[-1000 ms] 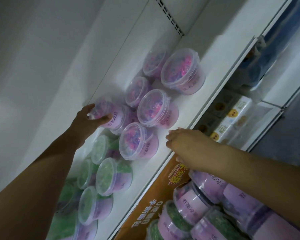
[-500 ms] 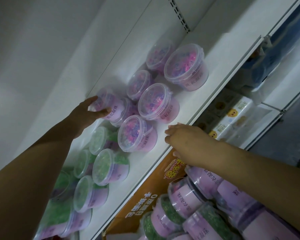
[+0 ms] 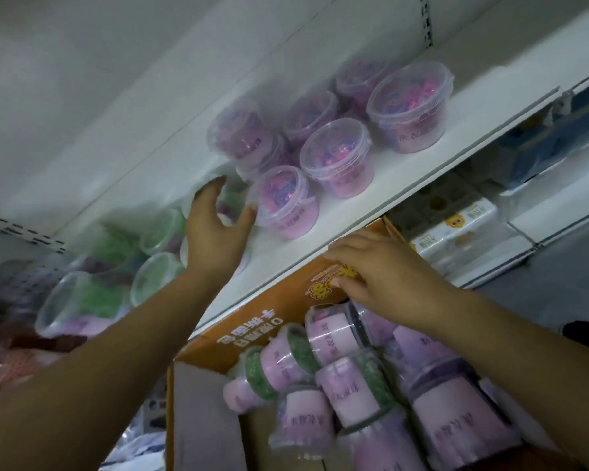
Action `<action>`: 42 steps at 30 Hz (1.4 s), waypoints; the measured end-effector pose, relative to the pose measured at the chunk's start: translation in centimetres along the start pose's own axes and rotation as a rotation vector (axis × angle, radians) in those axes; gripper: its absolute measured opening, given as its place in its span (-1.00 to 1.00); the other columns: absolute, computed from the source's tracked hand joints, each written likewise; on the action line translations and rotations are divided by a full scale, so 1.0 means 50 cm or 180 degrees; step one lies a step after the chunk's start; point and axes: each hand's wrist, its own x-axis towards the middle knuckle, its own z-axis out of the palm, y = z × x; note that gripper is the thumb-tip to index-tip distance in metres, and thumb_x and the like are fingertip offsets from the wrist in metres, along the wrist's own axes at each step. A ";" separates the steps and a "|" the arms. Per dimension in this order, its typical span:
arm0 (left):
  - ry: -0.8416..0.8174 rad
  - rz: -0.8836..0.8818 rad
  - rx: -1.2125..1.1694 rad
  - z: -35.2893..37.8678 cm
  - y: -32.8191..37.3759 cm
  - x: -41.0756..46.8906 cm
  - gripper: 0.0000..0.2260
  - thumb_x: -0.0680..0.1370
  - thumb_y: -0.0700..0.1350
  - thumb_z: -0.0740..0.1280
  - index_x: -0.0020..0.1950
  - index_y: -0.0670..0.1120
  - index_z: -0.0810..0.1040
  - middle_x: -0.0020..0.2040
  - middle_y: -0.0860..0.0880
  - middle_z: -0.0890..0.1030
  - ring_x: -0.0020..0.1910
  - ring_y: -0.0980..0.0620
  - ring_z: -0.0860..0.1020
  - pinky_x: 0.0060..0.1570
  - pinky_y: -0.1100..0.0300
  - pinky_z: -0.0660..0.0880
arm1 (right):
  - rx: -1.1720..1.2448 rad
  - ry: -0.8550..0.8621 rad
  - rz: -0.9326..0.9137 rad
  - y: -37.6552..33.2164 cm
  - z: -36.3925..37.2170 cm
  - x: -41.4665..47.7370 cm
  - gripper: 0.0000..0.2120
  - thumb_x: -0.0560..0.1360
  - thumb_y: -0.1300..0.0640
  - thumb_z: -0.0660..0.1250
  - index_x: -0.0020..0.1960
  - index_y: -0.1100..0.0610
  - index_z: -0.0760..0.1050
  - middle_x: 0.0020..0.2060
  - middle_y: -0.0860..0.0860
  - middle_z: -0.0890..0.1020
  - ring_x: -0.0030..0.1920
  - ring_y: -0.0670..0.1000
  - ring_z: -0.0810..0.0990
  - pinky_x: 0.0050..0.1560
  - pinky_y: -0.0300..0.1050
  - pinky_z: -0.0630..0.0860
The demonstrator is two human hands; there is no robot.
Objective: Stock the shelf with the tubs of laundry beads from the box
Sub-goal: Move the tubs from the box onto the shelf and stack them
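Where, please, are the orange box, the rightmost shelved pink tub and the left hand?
orange box (image 3: 286,321): head view, printed side wall.
rightmost pink tub (image 3: 410,95): head view, clear lid.
left hand (image 3: 215,239): head view, its middle.

Tubs (image 3: 335,158) on the shelf (image 3: 398,180), box (image 3: 204,419) of more tubs below its front edge.

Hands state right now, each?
Left hand: open, holding nothing, by a pink tub on the shelf.
Right hand: curled over the box, grip cannot be told.

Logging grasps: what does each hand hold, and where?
Left hand holds nothing, fingers spread. Right hand reaches among tubs in the box; grip cannot be told.
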 end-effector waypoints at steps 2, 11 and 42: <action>-0.0047 0.0073 -0.0105 -0.002 -0.028 -0.069 -0.55 0.53 0.02 0.47 0.38 -0.05 0.51 0.27 0.11 0.53 0.25 0.14 0.47 0.33 0.09 0.43 | 0.0137 0.0018 -0.0022 -0.022 0.004 -0.029 -0.65 0.46 0.06 0.51 0.23 0.09 0.62 0.14 -0.02 0.66 0.20 0.03 0.56 0.20 -0.24 0.24; -0.0085 -0.0563 -0.0158 -0.062 -0.128 -0.386 -0.77 0.57 -0.06 0.43 0.20 -0.09 0.59 0.16 0.02 0.60 0.17 0.10 0.52 0.18 0.24 0.43 | 0.0729 -0.0715 0.0076 -0.134 0.064 -0.126 -0.73 0.48 0.10 0.50 0.17 0.06 0.65 0.15 -0.04 0.67 0.15 -0.03 0.58 0.14 -0.18 0.45; -0.0420 -0.2695 0.0726 -0.185 -0.283 -0.689 -0.36 0.62 0.20 0.17 0.57 -0.15 0.17 0.42 -0.21 0.44 0.22 -0.27 0.56 0.01 -0.08 0.53 | -0.0501 -0.2426 0.0940 -0.307 0.305 -0.130 -0.18 0.35 -0.09 0.58 0.48 0.10 0.31 0.39 0.12 0.40 0.40 0.14 0.33 0.35 -0.05 0.34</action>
